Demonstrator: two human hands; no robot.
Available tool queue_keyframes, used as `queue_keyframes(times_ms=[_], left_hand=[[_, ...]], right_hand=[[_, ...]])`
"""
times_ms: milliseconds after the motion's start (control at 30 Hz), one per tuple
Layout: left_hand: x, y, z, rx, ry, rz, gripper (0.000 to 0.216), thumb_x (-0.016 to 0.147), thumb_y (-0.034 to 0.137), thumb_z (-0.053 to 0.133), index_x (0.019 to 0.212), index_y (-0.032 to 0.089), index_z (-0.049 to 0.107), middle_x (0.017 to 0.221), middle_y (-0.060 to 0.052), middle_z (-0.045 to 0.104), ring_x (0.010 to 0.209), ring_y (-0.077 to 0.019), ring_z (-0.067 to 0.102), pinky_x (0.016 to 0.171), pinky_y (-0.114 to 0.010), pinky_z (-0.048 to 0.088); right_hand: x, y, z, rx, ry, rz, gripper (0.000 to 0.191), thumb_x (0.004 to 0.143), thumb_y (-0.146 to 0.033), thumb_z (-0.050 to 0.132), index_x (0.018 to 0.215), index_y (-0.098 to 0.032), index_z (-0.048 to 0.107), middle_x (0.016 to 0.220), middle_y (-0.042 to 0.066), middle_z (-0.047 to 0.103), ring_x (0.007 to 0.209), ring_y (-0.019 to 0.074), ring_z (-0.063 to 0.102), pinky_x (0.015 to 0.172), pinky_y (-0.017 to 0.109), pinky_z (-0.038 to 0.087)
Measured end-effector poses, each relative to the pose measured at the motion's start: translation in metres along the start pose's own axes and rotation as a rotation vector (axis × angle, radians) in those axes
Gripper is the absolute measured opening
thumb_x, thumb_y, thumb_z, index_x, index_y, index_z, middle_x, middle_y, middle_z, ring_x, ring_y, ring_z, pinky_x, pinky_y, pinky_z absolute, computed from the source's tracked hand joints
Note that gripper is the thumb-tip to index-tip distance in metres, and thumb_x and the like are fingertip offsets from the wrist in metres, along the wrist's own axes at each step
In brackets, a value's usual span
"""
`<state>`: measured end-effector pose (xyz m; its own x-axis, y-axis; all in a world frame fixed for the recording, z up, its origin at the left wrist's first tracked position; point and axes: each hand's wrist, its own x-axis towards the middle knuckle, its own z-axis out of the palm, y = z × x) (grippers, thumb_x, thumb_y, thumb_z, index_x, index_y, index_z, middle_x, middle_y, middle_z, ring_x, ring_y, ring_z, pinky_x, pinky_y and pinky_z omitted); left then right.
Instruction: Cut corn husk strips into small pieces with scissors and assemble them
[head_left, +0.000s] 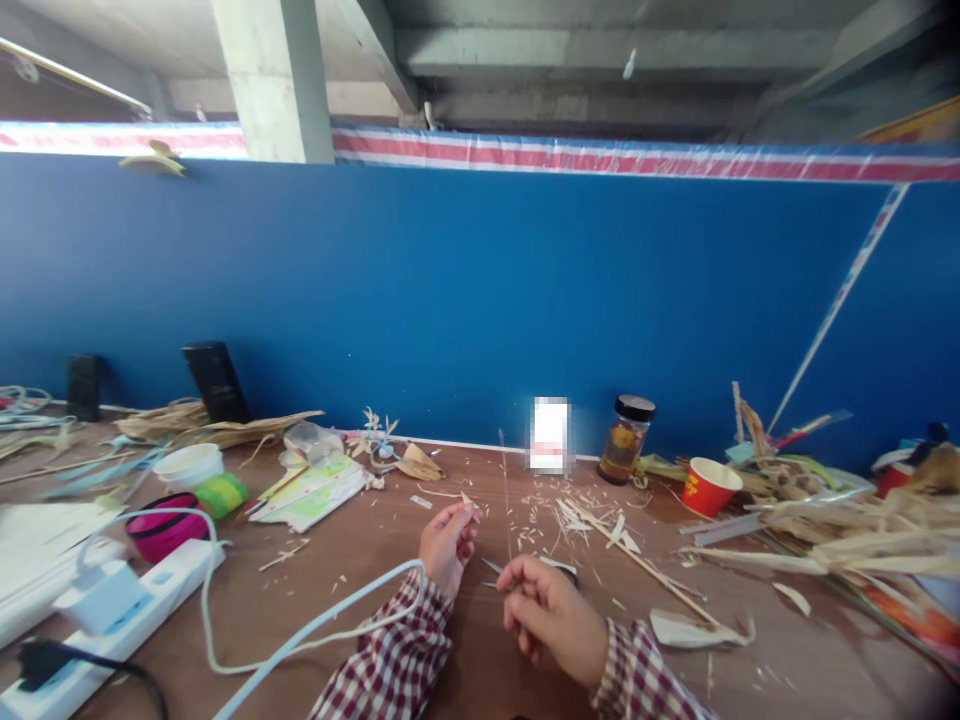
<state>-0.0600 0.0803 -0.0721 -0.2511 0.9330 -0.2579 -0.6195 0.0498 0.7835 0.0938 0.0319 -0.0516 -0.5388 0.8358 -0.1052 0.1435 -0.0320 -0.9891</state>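
Observation:
My left hand [448, 548] is closed in a pinch, held above the table with its thumb and forefinger on a small, pale, pointed piece of dried husk [466, 501]. My right hand [553, 612] hovers to the right and nearer to me, its fingers loosely curled and apart, with nothing visible between them. Just behind its fingertips lies a pair of scissors [490, 573]; the blades poke out on the left, the dark handle on the right, and the hand hides the middle. Small pale clippings [534, 510] are scattered beyond both hands.
A dark-lidded jar [627, 440] and a red paper cup [711, 487] stand at the back right, beside heaped dried husks [862, 535]. To the left are a painted sheet [311, 492], a white bowl [187, 466] and a power strip [176, 590]. A white cable [322, 620] crosses my left sleeve.

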Motion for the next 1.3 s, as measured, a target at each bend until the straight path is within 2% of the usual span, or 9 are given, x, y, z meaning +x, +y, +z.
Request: queue_keyframes(times_ms=[100,267,500,633,833,967,1100,1200,1300], left_hand=[[0.001,-0.003,0.000,-0.004,-0.044,-0.020,0.018,0.061,0.022,0.071,0.070,0.013,0.059,0.065,-0.001,0.063,0.039,-0.0014,0.045,0.033,-0.010,0.032],[-0.002,-0.007,0.000,0.002,-0.118,-0.033,0.021,0.059,0.024,0.073,0.072,0.013,0.059,0.064,0.000,0.062,0.038,-0.0001,0.041,0.034,-0.010,0.030],[-0.006,-0.005,-0.001,-0.049,-0.225,-0.078,0.019,0.062,0.024,0.072,0.074,0.014,0.060,0.084,-0.002,0.065,0.039,0.0025,0.038,0.034,-0.009,0.030],[-0.004,0.000,-0.002,-0.100,-0.235,-0.048,0.017,0.063,0.022,0.071,0.074,0.014,0.061,0.092,-0.003,0.064,0.040,0.0030,0.039,0.035,-0.009,0.031],[-0.003,0.000,-0.002,-0.077,-0.167,-0.035,0.014,0.064,0.019,0.070,0.074,0.012,0.064,0.081,-0.002,0.063,0.043,0.0013,0.043,0.036,-0.009,0.036],[-0.004,0.000,-0.002,-0.090,-0.125,-0.037,0.011,0.067,0.016,0.068,0.076,0.013,0.063,0.085,-0.003,0.063,0.048,-0.0009,0.049,0.041,-0.010,0.043],[-0.002,0.006,-0.003,-0.191,-0.175,-0.032,0.005,0.070,0.015,0.064,0.073,0.012,0.062,0.076,0.000,0.059,0.042,0.0010,0.043,0.036,-0.008,0.039],[-0.002,0.008,-0.003,-0.275,-0.251,-0.058,0.002,0.072,0.013,0.061,0.073,0.011,0.061,0.075,0.000,0.057,0.043,0.0016,0.041,0.035,-0.008,0.038],[-0.003,0.007,-0.003,-0.284,-0.272,-0.088,0.003,0.074,0.012,0.059,0.076,0.011,0.061,0.075,0.000,0.057,0.043,0.0011,0.042,0.036,-0.008,0.039]], right_hand=[[0.014,0.011,0.003,0.059,0.023,-0.012,0.020,0.080,-0.036,0.042,0.083,-0.016,0.046,0.054,-0.006,0.051,0.035,0.0035,0.039,0.032,0.012,0.031],[0.015,0.029,0.002,-0.047,0.084,0.019,0.027,0.082,-0.043,0.041,0.079,-0.017,0.047,0.048,-0.006,0.050,0.030,0.0032,0.035,0.029,0.011,0.026],[0.006,0.026,0.005,-0.176,0.054,0.031,0.023,0.083,-0.037,0.042,0.076,-0.016,0.049,0.046,-0.005,0.051,0.030,0.0032,0.034,0.031,0.012,0.023],[0.004,0.029,0.006,-0.336,0.049,0.023,0.020,0.083,-0.029,0.039,0.080,-0.016,0.054,0.046,-0.005,0.052,0.032,0.0056,0.038,0.035,0.015,0.027],[0.000,0.031,-0.005,-0.762,0.169,-0.189,0.015,0.080,-0.028,0.048,0.084,-0.022,0.062,0.056,-0.002,0.060,0.053,0.0130,0.054,0.051,0.021,0.035],[0.001,0.023,-0.020,-0.730,0.242,-0.247,0.020,0.083,-0.033,0.045,0.091,-0.022,0.060,0.067,-0.001,0.064,0.061,0.0143,0.057,0.056,0.022,0.039],[0.003,0.014,-0.049,-0.761,0.379,-0.296,0.021,0.085,-0.026,0.042,0.093,-0.021,0.060,0.085,0.003,0.065,0.075,0.0155,0.057,0.069,0.025,0.041],[0.002,0.009,-0.069,-0.931,0.225,-0.260,0.017,0.075,-0.018,0.052,0.087,-0.021,0.062,0.087,0.002,0.063,0.083,0.0174,0.056,0.074,0.026,0.040],[-0.002,0.005,-0.075,-1.042,0.087,-0.203,0.020,0.070,-0.014,0.056,0.087,-0.021,0.063,0.089,0.003,0.061,0.086,0.0177,0.055,0.075,0.026,0.040]])
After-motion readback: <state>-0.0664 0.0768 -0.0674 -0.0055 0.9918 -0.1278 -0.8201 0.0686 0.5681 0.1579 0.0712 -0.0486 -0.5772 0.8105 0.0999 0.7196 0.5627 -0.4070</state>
